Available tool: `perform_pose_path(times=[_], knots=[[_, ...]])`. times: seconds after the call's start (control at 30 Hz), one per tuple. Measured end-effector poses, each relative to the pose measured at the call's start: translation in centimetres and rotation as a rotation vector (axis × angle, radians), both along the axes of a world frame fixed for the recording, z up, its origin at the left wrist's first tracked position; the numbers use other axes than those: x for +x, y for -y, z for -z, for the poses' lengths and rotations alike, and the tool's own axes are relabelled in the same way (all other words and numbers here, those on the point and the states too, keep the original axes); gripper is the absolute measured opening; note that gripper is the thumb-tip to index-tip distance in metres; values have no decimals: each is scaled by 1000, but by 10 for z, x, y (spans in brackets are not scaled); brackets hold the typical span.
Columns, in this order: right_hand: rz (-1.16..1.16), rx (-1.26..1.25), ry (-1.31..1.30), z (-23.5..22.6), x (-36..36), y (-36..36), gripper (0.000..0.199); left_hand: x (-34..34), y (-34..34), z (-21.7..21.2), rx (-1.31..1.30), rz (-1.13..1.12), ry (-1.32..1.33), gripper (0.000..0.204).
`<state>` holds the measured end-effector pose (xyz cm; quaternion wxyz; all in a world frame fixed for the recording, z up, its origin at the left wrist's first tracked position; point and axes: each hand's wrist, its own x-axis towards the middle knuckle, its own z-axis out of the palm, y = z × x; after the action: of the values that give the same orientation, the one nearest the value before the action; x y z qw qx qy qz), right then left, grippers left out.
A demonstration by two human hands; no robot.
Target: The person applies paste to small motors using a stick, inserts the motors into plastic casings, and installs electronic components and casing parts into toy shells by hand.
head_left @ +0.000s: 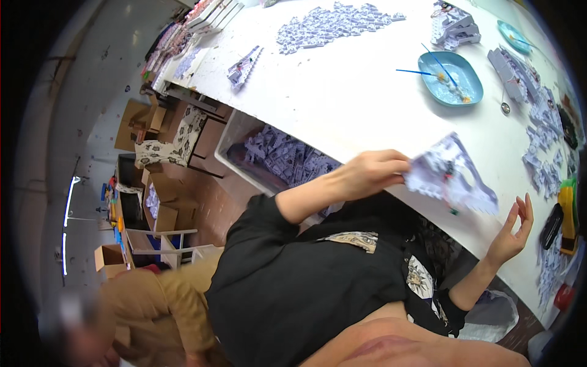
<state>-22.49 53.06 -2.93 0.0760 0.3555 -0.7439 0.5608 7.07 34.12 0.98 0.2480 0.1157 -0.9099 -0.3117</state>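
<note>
My left hand (pixel 376 171) pinches the left corner of a pale lilac, toothed triangular plastic piece (pixel 431 177) just above the table's near edge. Thin red and dark wires run across the piece, with a small green part at their lower end; motion blurs its middle. My right hand (pixel 510 235) is raised beside the right end of the piece, empty, its fingers spread and apart from it. Beyond the piece, a blue bowl (pixel 468 68) holds yellowish-white residue and two thin blue sticks.
Many small lilac pieces (pixel 330 27) are heaped on the far white table (pixel 342 92). More parts (pixel 544 144) line its right side, near a black and yellow tool (pixel 568 214). Under the edge stands a full bin (pixel 223 150). Another person (pixel 159 306) is at lower left.
</note>
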Motion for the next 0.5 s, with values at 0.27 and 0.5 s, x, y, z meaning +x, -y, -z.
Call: perform_pose_path(times=[0.27, 0.5], knots=[[-12, 80, -31, -17, -11, 4, 32, 150, 94, -34, -415, -921, 115, 20], [15, 165, -40, -4, -5, 7, 34, 239, 217, 6, -598, -1299, 195, 26]])
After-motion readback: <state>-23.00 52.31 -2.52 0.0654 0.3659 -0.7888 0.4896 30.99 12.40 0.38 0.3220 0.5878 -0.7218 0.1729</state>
